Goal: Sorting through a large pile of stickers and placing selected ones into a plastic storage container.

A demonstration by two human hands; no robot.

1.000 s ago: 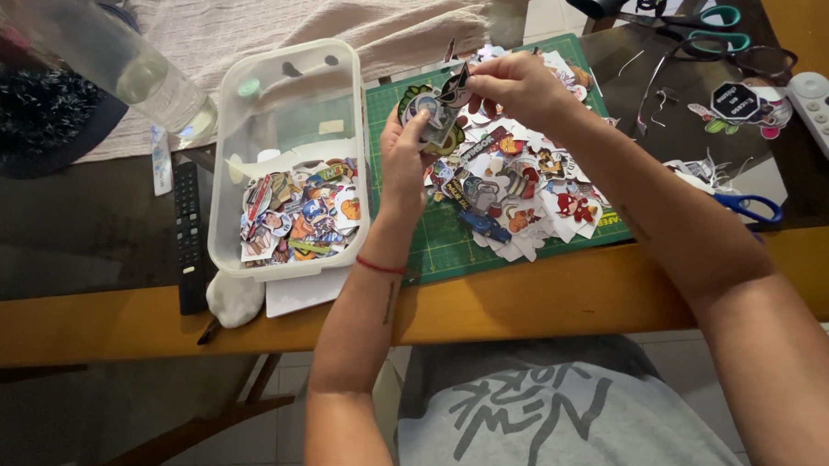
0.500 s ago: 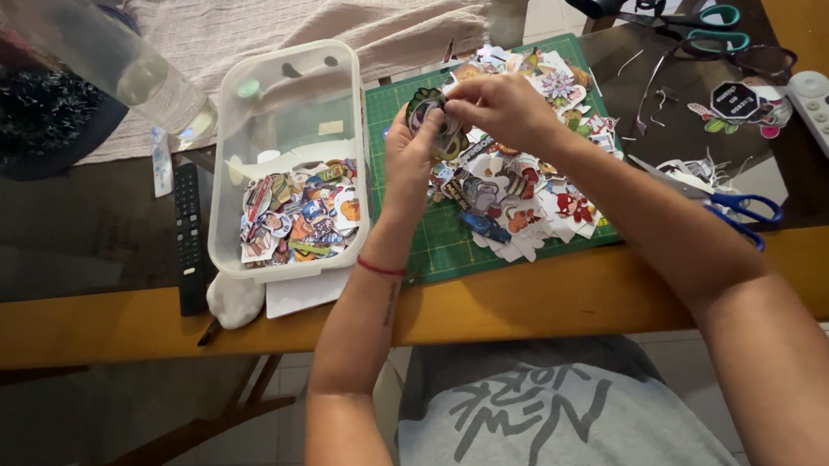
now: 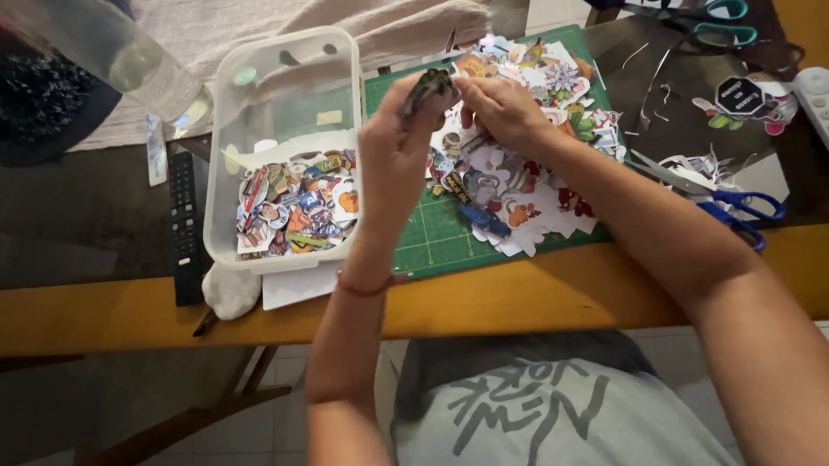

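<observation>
My left hand (image 3: 395, 151) and my right hand (image 3: 504, 110) are raised together over the green cutting mat (image 3: 433, 241). Both pinch one small dark sticker cut-out (image 3: 425, 87), the left from below, the right at its right edge. Under the hands lies a heap of colourful sticker cut-outs (image 3: 523, 179) on the mat. To the left stands a clear plastic box (image 3: 281, 91) with several more cut-outs (image 3: 294, 205) in its near half.
Blue-handled scissors (image 3: 740, 208) lie right of the mat and teal-handled scissors (image 3: 715, 20) at the back right. A white remote (image 3: 828, 108) is at the far right, a black remote (image 3: 186, 223) left of the box. A clear bottle (image 3: 119, 55) lies back left.
Both hands have shifted left with the cut-out, from over the middle of the mat to its left part near the box. The camera view has shifted slightly too.
</observation>
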